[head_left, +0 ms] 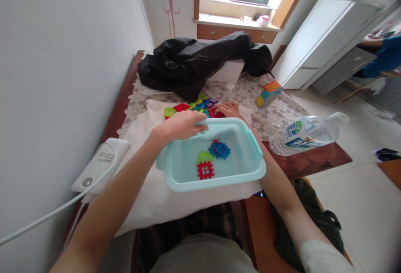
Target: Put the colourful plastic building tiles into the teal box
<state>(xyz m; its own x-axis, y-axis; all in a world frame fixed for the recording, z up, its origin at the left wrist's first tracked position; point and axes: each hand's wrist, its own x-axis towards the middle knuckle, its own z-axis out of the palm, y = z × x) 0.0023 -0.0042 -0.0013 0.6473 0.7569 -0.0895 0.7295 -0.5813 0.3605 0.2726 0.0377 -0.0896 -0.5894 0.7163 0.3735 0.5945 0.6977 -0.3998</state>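
A light-blue plastic bin is tilted toward me at the near side of the table. My left hand grips its far rim, thumb over the edge. Inside lie a few interlocking plastic blocks: a red one, a yellow-green one and blue ones. Behind the bin my right hand rests on a pile of colourful blocks, its fingers over red pieces; the bin's rim partly hides it, and whether it grips a block does not show.
A white cloth covers the near table. A large clear plastic bottle lies at the right edge, near an orange and blue block structure. Black fabric is heaped at the back. A white power strip with a cable sits left. A person in blue is far right.
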